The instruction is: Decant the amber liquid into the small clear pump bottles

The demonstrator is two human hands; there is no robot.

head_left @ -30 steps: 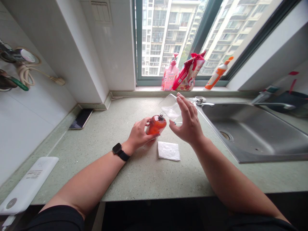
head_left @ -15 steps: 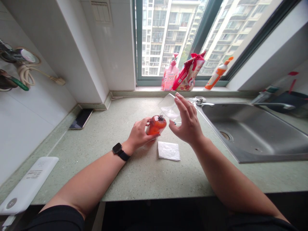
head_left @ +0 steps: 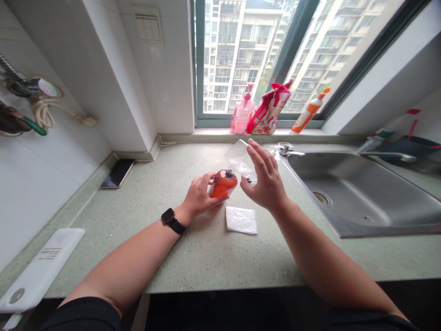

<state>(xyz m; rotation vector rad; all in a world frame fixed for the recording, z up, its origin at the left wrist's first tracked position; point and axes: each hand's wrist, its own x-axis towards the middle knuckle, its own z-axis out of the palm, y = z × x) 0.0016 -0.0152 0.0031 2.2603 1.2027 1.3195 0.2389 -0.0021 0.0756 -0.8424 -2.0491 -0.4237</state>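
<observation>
My left hand (head_left: pixel 201 195), with a dark watch on its wrist, is closed around an orange-red bottle (head_left: pixel 223 185) that has an uncapped dark neck. The bottle leans a little on the counter. In my right hand (head_left: pixel 265 177) is a clear plastic container (head_left: pixel 238 155), tipped so that its lower left corner meets the bottle's mouth. Whitish, foamy-looking liquid lies inside the container. A small black part (head_left: pixel 249 180), perhaps a pump top, shows partly behind my right thumb. The folded white tissue (head_left: pixel 241 220) lies on the counter in front of the bottle.
A steel sink (head_left: pixel 375 193) with a faucet is at the right. On the window sill stand a pink pump bottle (head_left: pixel 242 115), a red bag (head_left: pixel 270 110) and an orange bottle (head_left: pixel 309 112). A phone (head_left: pixel 117 174) and a white power bank (head_left: pixel 44 266) lie at the left.
The whole view has shifted slightly, so things sit a little lower. Both hands keep their holds, and the container stays tilted at the bottle's mouth.
</observation>
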